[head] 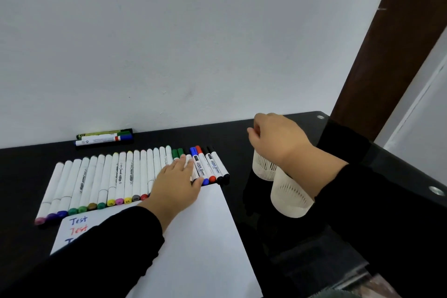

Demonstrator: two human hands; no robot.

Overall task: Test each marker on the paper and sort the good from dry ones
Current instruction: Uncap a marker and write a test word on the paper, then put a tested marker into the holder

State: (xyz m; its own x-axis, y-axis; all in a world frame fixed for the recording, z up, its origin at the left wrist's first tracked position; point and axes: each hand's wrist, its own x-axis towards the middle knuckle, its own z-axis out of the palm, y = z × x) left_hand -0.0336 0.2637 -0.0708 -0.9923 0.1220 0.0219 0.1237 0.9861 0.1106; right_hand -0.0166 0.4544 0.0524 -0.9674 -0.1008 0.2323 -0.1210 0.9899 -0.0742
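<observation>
While the left hand [177,182] lies flat across the row of white-barrelled markers [106,176] at the white paper sheet's [205,237] far edge, the right hand [275,136], fingers curled and seemingly empty, hovers above two white ribbed cups [287,197] beside that sheet.

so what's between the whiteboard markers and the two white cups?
Head view: nothing lies there, only bare black table between the whiteboard markers and the cups. The right hand hovers above the cups.

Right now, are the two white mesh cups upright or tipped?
Upright: both white mesh cups stand on the black table, beneath the right hand.
</observation>
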